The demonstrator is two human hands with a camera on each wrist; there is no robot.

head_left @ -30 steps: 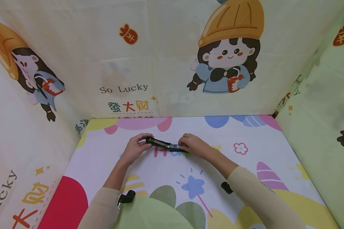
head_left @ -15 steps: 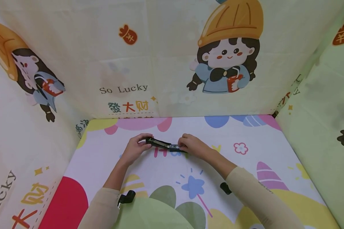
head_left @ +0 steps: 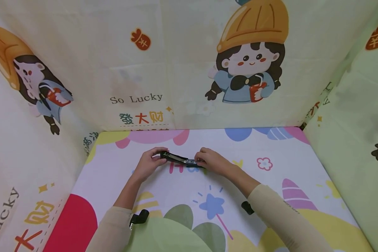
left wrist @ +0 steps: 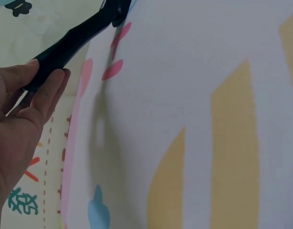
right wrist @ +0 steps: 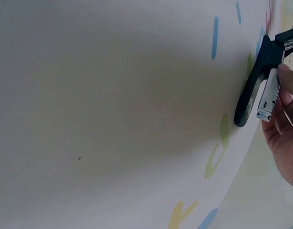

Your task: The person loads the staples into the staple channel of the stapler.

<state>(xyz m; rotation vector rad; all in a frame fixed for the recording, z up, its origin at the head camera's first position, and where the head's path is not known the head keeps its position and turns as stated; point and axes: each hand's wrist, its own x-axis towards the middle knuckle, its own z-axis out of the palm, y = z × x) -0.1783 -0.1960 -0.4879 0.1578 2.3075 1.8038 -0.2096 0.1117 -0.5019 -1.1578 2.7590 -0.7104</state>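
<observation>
Where it gapes, the dark stapler (head_left: 176,158) shows silver.

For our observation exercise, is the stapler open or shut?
Open: the stapler is spread out lengthwise, its metal inner strip exposed.

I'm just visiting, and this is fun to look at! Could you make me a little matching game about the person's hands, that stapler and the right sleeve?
Column one
1. stapler
2. right sleeve
3. left hand
4. right hand

Column two
A. grips one dark end of the stapler
B. beige
C. has thumb and fingers at the silver metal strip
D. dark, swung open, between the two hands

Right pairs: 1-D, 2-B, 3-A, 4-C
</observation>
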